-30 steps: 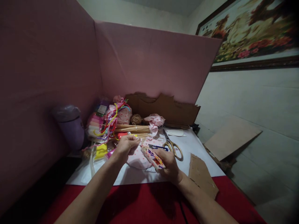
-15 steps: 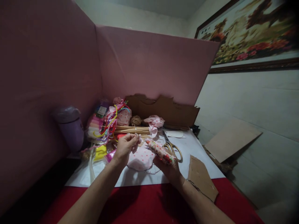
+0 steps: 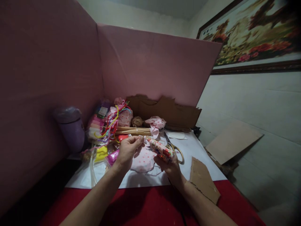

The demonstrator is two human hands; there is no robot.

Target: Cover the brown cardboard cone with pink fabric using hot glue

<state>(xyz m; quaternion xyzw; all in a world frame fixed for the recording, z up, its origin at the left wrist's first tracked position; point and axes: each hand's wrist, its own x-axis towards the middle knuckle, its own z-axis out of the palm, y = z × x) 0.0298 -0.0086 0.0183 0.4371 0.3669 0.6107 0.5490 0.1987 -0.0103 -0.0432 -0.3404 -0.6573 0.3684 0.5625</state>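
Note:
My left hand (image 3: 129, 149) is closed in a pinch on a small white piece of fabric (image 3: 145, 140). In my right hand (image 3: 171, 166) is a flower-patterned glue gun (image 3: 162, 148), with my fingers wrapped round its handle. Its orange-red nozzle points left and sits close by the fabric; whether they touch I cannot tell. Below both hands a pale round piece of dotted cloth (image 3: 143, 161) lies on the white sheet. Gold-handled scissors (image 3: 177, 151) rest just beyond the glue gun, partly hidden by it.
Bamboo sticks (image 3: 133, 131), a twine ball (image 3: 137, 121), crumpled dotted fabric (image 3: 155, 123) and colourful pipe cleaners (image 3: 115, 116) lie at the back. A purple tumbler (image 3: 71, 131) stands left. Cardboard (image 3: 203, 180) lies front right, over the red cloth (image 3: 141, 207). Pink panels (image 3: 150, 62) enclose the back and left.
My left hand has moved slightly right with the fabric, bringing it closer to the nozzle. The glue gun has shifted a little, staying in my right hand.

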